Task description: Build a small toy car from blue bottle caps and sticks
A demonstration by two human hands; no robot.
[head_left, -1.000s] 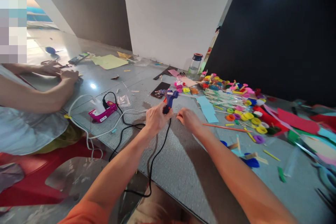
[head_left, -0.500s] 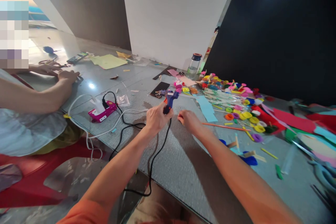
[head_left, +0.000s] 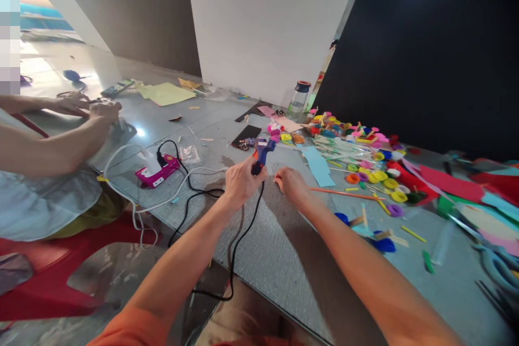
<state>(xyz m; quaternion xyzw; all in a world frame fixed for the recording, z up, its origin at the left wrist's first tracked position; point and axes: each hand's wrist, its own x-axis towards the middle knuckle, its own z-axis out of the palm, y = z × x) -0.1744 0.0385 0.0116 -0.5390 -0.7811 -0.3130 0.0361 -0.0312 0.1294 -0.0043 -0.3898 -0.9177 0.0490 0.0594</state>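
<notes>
My left hand [head_left: 243, 179] is closed around the handle of a blue glue gun [head_left: 264, 150] with an orange trigger. Its nozzle end points to the far right, and a black cord [head_left: 248, 227] hangs from the handle's base. Close by on the right, my right hand [head_left: 291, 184] rests low over the table with its fingers curled together. Whatever those fingers may hold is hidden. An orange stick [head_left: 344, 193] lies on the table beside my right wrist. Past the glue gun are a dark flat piece [head_left: 246, 136] and pink pom-poms [head_left: 274, 133].
A magenta power strip [head_left: 158, 172] with plugs and cables sits at left. Another person's hands [head_left: 104, 110] work at the far left. Colourful craft pieces [head_left: 389, 181], light-blue paper [head_left: 317, 166] and scissors [head_left: 497, 265] spread over the right side. A bottle [head_left: 299, 100] stands behind.
My hands and the glue gun hold nearly the same place. The view has shifted slightly, and the other person's hands at the far left have moved a little.
</notes>
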